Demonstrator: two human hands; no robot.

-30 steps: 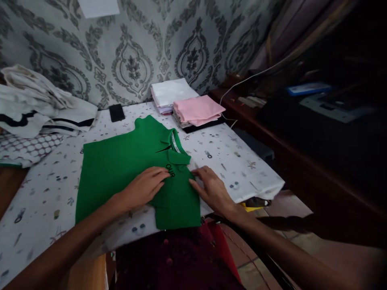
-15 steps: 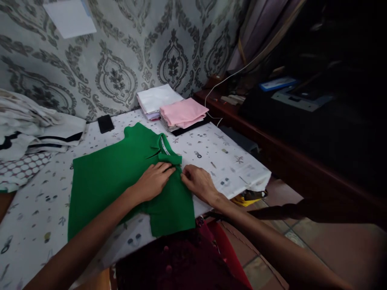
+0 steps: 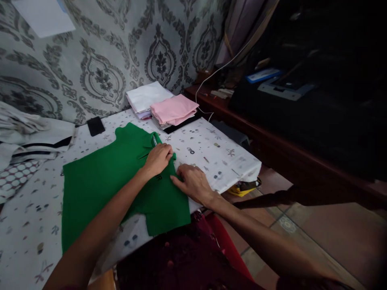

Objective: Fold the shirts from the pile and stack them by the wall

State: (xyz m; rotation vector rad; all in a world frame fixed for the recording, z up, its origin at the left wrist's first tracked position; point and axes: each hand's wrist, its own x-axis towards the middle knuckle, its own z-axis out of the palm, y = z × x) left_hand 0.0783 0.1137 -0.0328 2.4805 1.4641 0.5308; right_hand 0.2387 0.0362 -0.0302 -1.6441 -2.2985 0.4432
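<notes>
A green collared shirt lies spread on the table, its collar pointing away to the right and its near sleeve at the table's front edge. My left hand is closed on the collar, fingers bent over it and covering most of it. Dark lettering shows on the shirt just below that hand. At the shoulder edge rests my right hand, thumb stretched over the green cloth and the fingers apart from it, holding nothing.
Behind the shirt stand a folded white stack and a folded pink stack. A black phone lies near the wall. Rumpled pale clothes fill the left side. The patterned tablecloth ends at the right, beside dark furniture.
My left hand has moved from lying flat below the collar up onto it, and its fingers have closed. My right hand's thumb and fingers have spread apart. The view has shifted slightly right.
</notes>
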